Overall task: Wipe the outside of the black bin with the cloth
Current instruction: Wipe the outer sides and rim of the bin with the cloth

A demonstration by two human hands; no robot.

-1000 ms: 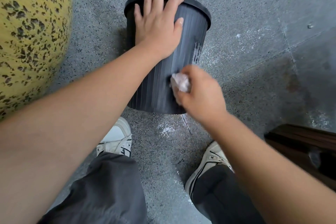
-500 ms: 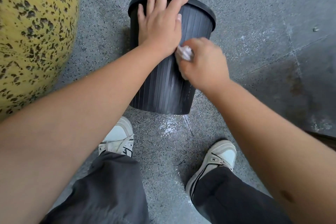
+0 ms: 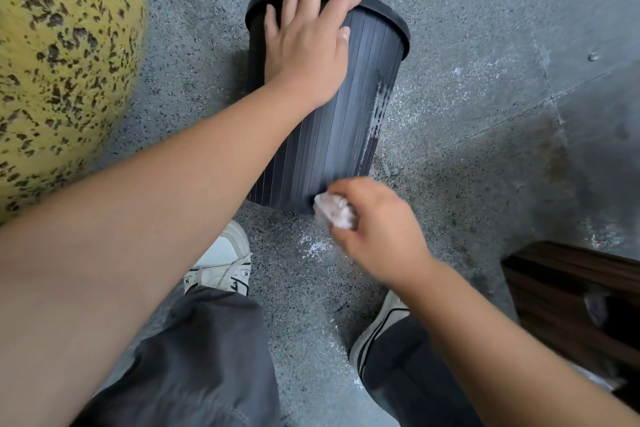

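A black ribbed bin (image 3: pixel 349 114) stands on the grey floor, tilted toward me, with a whitish dusty streak down its right side. My left hand (image 3: pixel 306 45) lies flat on the upper wall, fingers reaching over the rim. My right hand (image 3: pixel 377 232) grips a crumpled pale cloth (image 3: pixel 334 211) and holds it against the bin's bottom edge on the near side. The bin's inside is hidden.
A large yellow speckled rounded object (image 3: pixel 65 55) fills the left side. A dark wooden piece of furniture (image 3: pixel 581 295) stands at the lower right. My two white shoes (image 3: pixel 225 260) are planted just in front of the bin, with white dust scattered on the floor.
My right hand with the cloth swept up to the bin's upper wall beside my left hand, then back down to the bottom edge. My left hand stayed on the rim.
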